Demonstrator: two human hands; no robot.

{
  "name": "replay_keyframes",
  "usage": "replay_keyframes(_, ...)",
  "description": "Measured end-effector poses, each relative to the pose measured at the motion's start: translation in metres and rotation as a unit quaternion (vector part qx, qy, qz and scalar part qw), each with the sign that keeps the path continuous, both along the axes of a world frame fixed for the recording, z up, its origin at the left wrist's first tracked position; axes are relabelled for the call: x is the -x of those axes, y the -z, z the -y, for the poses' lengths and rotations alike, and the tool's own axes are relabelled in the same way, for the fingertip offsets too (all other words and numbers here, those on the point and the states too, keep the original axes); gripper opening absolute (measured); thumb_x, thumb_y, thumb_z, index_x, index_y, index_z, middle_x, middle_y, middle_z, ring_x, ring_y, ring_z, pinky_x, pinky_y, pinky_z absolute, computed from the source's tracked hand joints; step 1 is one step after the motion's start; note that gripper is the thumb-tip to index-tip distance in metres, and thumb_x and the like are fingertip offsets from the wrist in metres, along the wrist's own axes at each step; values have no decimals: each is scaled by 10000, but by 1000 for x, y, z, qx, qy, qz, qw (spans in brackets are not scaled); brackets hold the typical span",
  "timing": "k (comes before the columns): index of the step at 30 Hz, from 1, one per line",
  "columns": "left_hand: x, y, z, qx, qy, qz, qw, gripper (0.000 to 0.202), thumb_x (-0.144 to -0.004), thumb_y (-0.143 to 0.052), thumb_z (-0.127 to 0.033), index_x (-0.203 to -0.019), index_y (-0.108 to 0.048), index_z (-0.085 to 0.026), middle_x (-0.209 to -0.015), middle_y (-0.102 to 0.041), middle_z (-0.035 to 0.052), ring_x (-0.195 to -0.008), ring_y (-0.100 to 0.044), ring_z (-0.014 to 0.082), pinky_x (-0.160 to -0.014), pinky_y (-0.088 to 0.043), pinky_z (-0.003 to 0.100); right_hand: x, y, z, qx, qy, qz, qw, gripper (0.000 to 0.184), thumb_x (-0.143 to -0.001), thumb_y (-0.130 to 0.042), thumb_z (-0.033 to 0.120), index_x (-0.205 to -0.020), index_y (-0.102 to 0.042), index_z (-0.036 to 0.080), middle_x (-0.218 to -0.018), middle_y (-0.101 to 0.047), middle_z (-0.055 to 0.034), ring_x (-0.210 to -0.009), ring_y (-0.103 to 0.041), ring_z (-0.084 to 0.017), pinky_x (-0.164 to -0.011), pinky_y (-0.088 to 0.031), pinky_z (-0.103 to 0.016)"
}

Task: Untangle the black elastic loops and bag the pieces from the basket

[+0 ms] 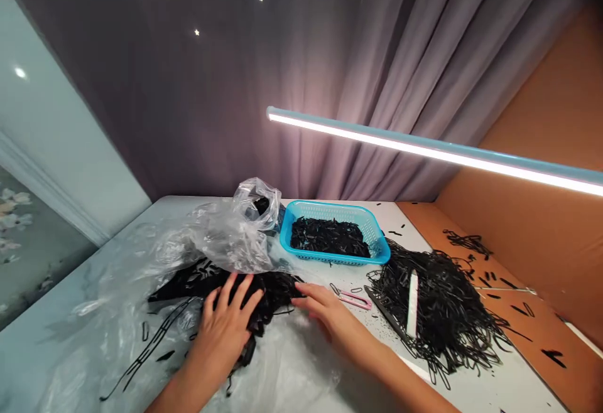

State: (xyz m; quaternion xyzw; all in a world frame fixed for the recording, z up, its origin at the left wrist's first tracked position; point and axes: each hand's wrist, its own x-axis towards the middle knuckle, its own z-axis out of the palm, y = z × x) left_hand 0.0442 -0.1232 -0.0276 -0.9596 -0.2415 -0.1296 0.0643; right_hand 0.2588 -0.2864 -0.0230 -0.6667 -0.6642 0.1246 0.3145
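Note:
My left hand (226, 322) lies with fingers spread on a heap of black strip-like pieces (271, 297), on top of clear plastic sheeting. At the right edge of that heap is my right hand (330, 316), its fingers stretched out and the tips touching or very near the black pieces. Whether anything is under its fingertips is hard to see. A flat black sheet-like bunch (181, 281) lies left of my left hand, partly under the clear plastic bag (226, 237). Long thin black loops (151, 347) trail toward the front left.
Behind the hands stands a blue plastic basket (336, 257) holding short black pieces. A large tangle of black loops (447, 306) lies to the right, with a white bar (412, 303) on it. A pink-handled tool (355, 300) lies between. A lit tube lamp (424, 145) hangs above.

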Motion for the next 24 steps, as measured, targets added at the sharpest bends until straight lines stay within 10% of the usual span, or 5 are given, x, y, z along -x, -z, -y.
replay_keyframes(5,16,2,5,-39,75,37,996,713,-651,-622,-201,-1353,-497,-220,-1529,-420,152,-1431,-292,402,-1032,-384,577,-4,-14,24,-30,83,2,996,191,-980,-474,208,-933,-659,216,-1027,-699,-76,-974,-624,-220,-889,-475,-373)
replay_keyframes(9,-1,-12,17,-41,96,70,992,400,-760,-625,-268,-1154,-594,-208,-1442,-520,163,-1374,-403,380,-1040,-393,570,-29,-25,35,-1,213,9,977,341,-1026,-349,312,-761,-541,219,-653,-597,-14,-627,-556,-184,-621,-458,-294)
replay_keyframes(13,-38,-39,22,21,122,99,987,169,-927,-474,-192,-865,-628,-222,-1220,-667,96,-1248,-554,294,-1010,-459,502,-81,-44,26,-1,275,54,960,298,-1016,-292,222,-1157,-553,197,-1021,-632,-93,-872,-635,-193,-809,-496,-310)
replay_keyframes(17,-84,-63,1,120,142,75,980,296,-1003,-346,-160,-1064,-630,-215,-1239,-631,73,-1172,-592,200,-985,-515,375,-141,-60,-15,124,284,116,944,364,-980,-465,310,-1305,-542,163,-1173,-604,-158,-970,-650,-254,-896,-475,-381)
replay_keyframes(24,-142,-44,-43,109,127,68,984,237,-973,-455,-152,-1013,-684,-200,-1104,-679,81,-1245,-547,273,-1001,-520,440,-145,-41,-88,254,258,147,921,792,-648,-849,497,-1360,-569,292,-1278,-595,-193,-1175,-545,-447,-844,-478,-523)
